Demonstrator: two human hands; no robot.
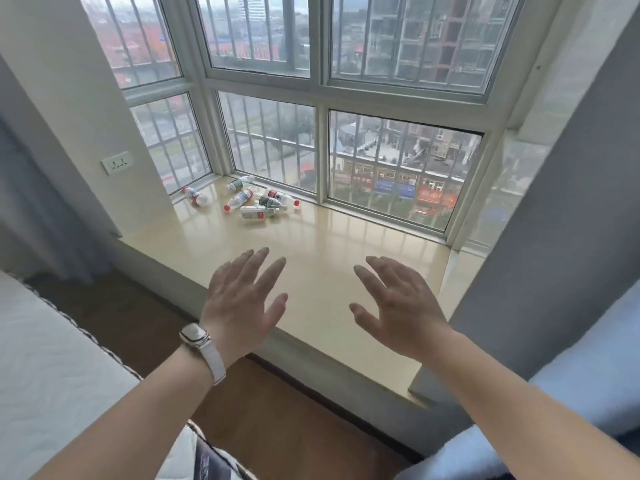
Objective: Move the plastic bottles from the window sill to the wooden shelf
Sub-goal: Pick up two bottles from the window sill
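Several clear plastic bottles (258, 202) with red or white caps lie on their sides in the far left corner of the cream window sill (329, 244). One bottle (196, 196) lies a little apart at the left. My left hand (242, 299), a watch on its wrist, and my right hand (398, 303) are stretched out over the sill's near part, fingers spread and straight, holding nothing. Both hands are well short of the bottles. No wooden shelf is in view.
The barred window (322, 98) closes the sill at the back and left. A wall with a socket (117, 163) stands at the left and a grey wall (554, 220) at the right. A white mattress (52, 375) lies at lower left over brown floor.
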